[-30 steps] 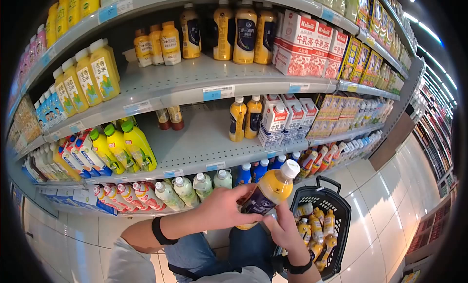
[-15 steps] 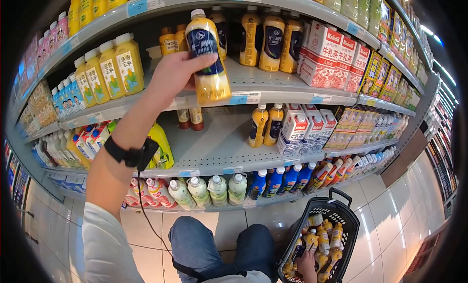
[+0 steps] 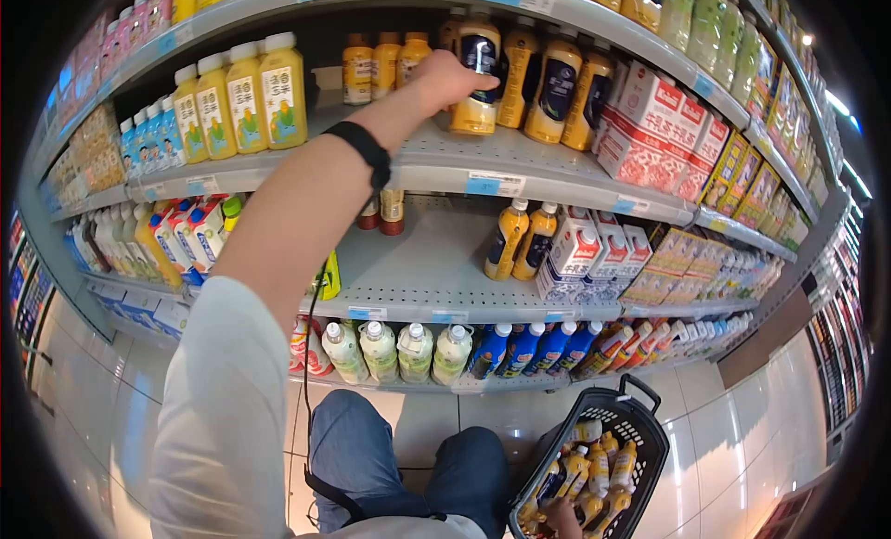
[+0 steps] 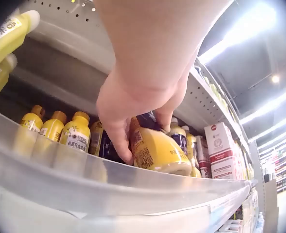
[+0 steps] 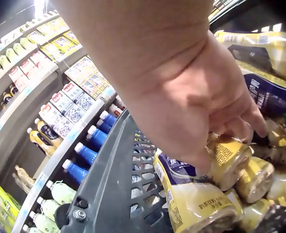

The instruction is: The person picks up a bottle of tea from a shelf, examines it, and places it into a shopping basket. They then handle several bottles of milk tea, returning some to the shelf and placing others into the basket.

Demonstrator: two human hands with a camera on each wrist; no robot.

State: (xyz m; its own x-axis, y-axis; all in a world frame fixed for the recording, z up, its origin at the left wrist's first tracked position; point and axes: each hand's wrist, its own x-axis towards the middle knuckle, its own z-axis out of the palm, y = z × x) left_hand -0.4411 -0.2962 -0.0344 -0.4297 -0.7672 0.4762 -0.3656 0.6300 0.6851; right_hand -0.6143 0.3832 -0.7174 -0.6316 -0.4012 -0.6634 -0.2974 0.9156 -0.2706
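Observation:
My left hand (image 3: pixel 467 75) reaches up to the upper shelf (image 3: pixel 520 163) and grips a yellow drink bottle with a dark label (image 3: pixel 479 108), which stands in a row of like bottles. In the left wrist view the fingers (image 4: pixel 118 141) curl round that bottle (image 4: pixel 162 155) just behind the shelf lip. My right hand (image 3: pixel 560 516) is down in the black basket (image 3: pixel 640 428). In the right wrist view its fingers (image 5: pixel 240 128) close over one of several yellow bottles (image 5: pixel 233 162) lying there.
Shelves of juice bottles (image 3: pixel 241 98), red-and-white cartons (image 3: pixel 650 121) and blue bottles (image 3: pixel 529 349) fill the wall ahead. The basket stands on the glossy tiled floor (image 3: pixel 733 446) at my right, beside my knees (image 3: pixel 408 465).
A second ago both hands held the bottle above the basket. The left hand then raised it and has moved it onto the upper shelf; the right hand dropped into the basket.

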